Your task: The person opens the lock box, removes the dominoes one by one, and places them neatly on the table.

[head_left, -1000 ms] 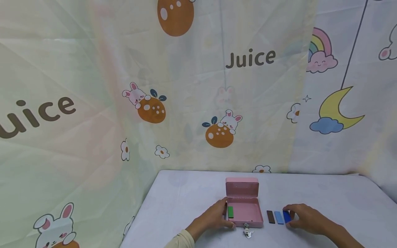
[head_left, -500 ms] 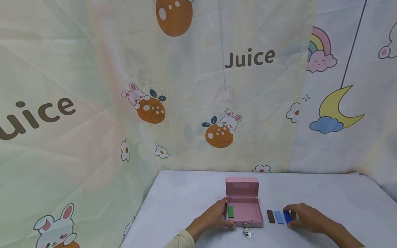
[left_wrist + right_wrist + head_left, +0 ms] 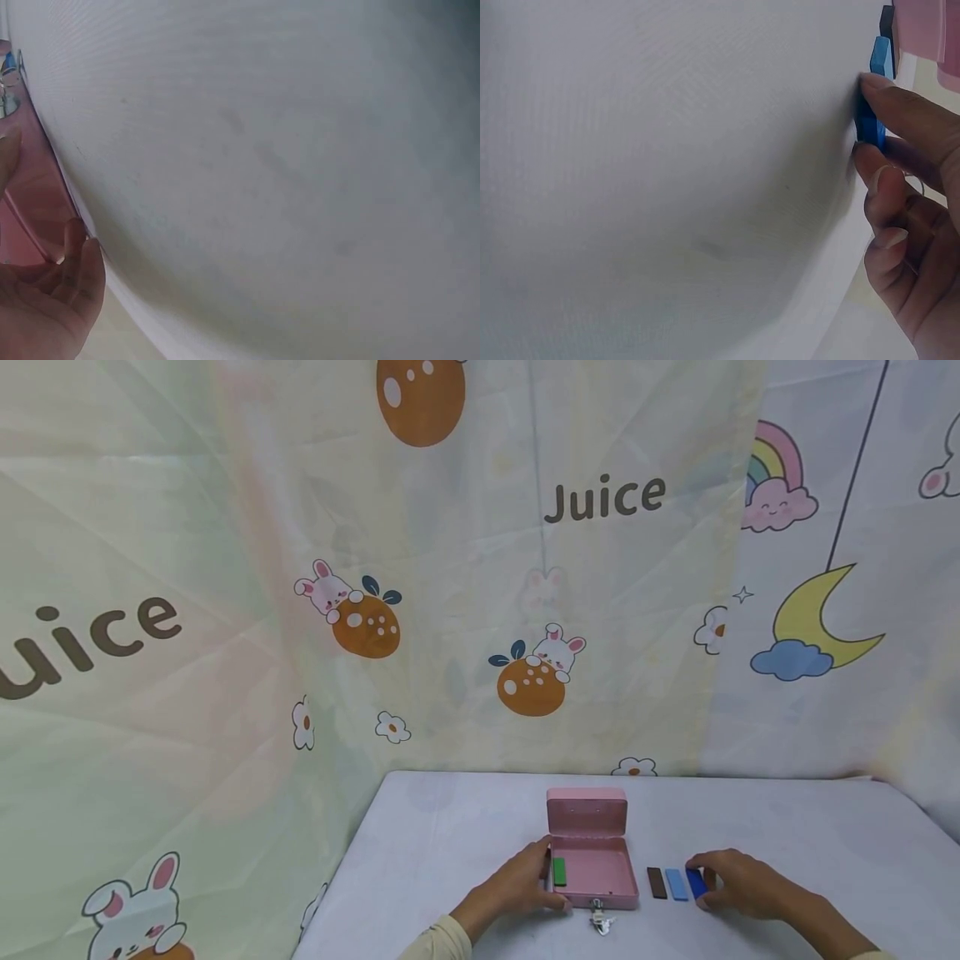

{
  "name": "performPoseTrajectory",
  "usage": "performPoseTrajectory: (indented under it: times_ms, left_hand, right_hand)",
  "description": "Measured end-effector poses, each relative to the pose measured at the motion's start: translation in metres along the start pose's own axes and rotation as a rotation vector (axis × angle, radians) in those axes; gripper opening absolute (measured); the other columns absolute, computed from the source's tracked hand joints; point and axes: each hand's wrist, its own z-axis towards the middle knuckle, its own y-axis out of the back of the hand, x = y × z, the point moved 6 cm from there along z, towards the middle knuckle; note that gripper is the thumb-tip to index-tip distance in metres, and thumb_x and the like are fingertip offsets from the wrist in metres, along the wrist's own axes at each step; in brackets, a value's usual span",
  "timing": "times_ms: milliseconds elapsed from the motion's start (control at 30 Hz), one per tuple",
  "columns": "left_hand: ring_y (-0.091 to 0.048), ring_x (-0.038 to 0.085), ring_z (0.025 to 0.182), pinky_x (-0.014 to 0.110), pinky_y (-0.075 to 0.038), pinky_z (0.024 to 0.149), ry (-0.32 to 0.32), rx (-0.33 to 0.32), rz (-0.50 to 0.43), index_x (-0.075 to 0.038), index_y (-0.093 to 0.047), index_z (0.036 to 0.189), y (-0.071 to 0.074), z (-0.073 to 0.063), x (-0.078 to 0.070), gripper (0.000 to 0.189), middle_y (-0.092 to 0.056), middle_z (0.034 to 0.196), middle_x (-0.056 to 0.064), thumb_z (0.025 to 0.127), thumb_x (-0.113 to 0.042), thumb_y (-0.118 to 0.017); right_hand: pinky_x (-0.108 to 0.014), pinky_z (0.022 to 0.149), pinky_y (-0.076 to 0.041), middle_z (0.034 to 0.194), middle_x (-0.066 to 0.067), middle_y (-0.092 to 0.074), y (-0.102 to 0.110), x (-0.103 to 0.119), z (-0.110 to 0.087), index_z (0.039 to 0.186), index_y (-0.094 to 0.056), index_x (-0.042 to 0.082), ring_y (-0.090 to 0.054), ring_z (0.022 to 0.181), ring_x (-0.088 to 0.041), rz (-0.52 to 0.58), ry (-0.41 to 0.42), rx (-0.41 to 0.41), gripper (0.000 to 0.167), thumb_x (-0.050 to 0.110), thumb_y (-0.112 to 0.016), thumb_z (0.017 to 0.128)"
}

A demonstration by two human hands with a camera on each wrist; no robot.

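A pink cash box [image 3: 603, 870] stands on the table with its lid raised, a green block [image 3: 559, 872] lying inside along the left wall. My left hand [image 3: 519, 881] grips the box's left side, thumb by the front corner and fingers farther back; the left wrist view shows its curled fingers beside the pink wall [image 3: 45, 187]. To the right of the box, my right hand [image 3: 746, 885] pinches a dark blue block [image 3: 696, 882] by its two ends. The right wrist view shows thumb and fingers on this block [image 3: 868, 124], which appears low at the tabletop.
Between box and right hand lie a dark brown block [image 3: 657, 883] and a light blue block [image 3: 677, 885], side by side. Keys [image 3: 600, 920] hang from the box's front lock. The white-covered table [image 3: 457, 827] ends at a printed cloth backdrop [image 3: 442, 735].
The dark blue block has shifted very slightly to the right with my right hand. My left hand keeps its grip on the box.
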Motion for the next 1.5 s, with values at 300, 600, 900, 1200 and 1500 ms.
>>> performPoseTrajectory:
  times_ms: [300,600,900,1200,1500]
  left_hand:
    - [-0.056,-0.003,0.108,0.025,-0.051,0.1,-0.004,-0.007,0.009,-0.025,-0.037,0.152,0.001,-0.001,-0.002,0.097,-0.057,0.134,-0.009,0.071,-0.035,-0.091]
    - [-0.056,-0.002,0.112,0.026,-0.05,0.103,-0.014,-0.002,0.016,-0.026,-0.037,0.152,0.002,0.0,-0.003,0.097,-0.056,0.136,-0.01,0.072,-0.036,-0.09]
    - [-0.054,0.004,0.125,0.029,-0.047,0.108,-0.055,0.003,0.004,-0.026,-0.036,0.153,0.003,0.001,-0.005,0.1,-0.054,0.142,-0.009,0.07,-0.036,-0.091]
    - [-0.053,0.005,0.127,0.031,-0.044,0.111,-0.053,-0.005,0.017,-0.026,-0.036,0.152,0.001,0.002,-0.002,0.099,-0.055,0.141,-0.009,0.07,-0.036,-0.091]
    - [-0.054,0.005,0.125,0.032,-0.045,0.111,-0.036,-0.002,-0.004,-0.025,-0.038,0.151,0.002,0.0,-0.004,0.098,-0.056,0.139,-0.009,0.07,-0.033,-0.091]
  right_hand:
    - [-0.054,0.089,-0.054,0.084,0.004,-0.062,0.001,0.0,-0.001,0.116,-0.069,0.007,-0.055,0.085,-0.018,-0.011,-0.004,-0.003,0.046,0.024,-0.086,0.077]
    - [-0.051,0.087,-0.056,0.083,0.004,-0.063,0.003,0.004,-0.004,0.116,-0.068,0.007,-0.055,0.084,-0.018,0.002,-0.017,-0.013,0.047,0.024,-0.087,0.076]
    - [-0.045,0.084,-0.058,0.084,0.008,-0.064,0.014,0.018,-0.004,0.118,-0.068,0.01,-0.056,0.083,-0.014,-0.005,0.033,-0.053,0.048,0.026,-0.086,0.076]
    - [-0.03,0.07,-0.056,0.085,0.01,-0.063,0.02,0.05,0.0,0.116,-0.07,0.012,-0.053,0.076,-0.01,-0.056,0.082,-0.098,0.043,0.028,-0.084,0.079]
    - [-0.039,0.074,-0.056,0.083,0.008,-0.063,0.016,0.084,0.011,0.116,-0.071,0.011,-0.055,0.081,-0.015,-0.049,0.082,-0.106,0.044,0.026,-0.086,0.078]
